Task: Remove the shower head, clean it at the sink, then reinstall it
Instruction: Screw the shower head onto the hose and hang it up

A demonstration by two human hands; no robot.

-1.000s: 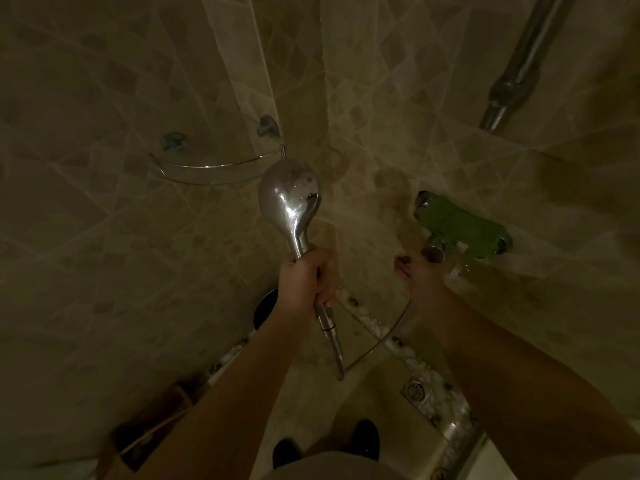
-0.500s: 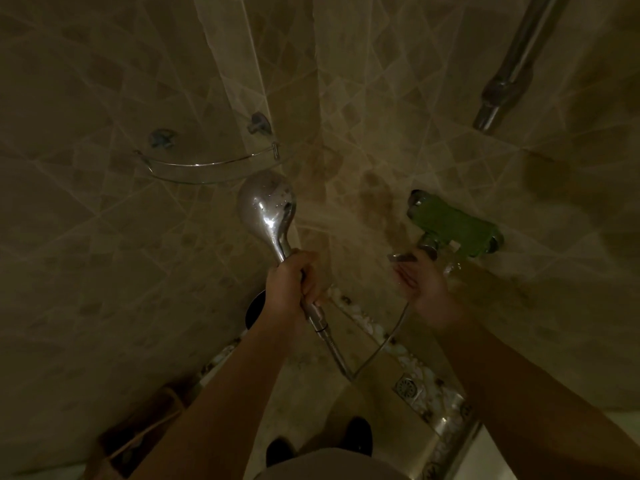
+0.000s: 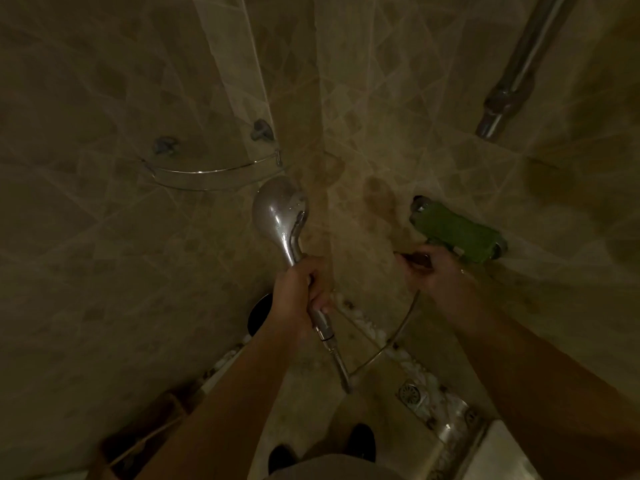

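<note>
Left hand grips one shower head; right hand holds one hose.

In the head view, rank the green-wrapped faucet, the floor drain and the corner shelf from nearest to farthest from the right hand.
From the right hand:
1. Green-wrapped faucet, just above it on the wall.
2. Floor drain, below on the floor.
3. Corner shelf, far to the upper left.
</note>
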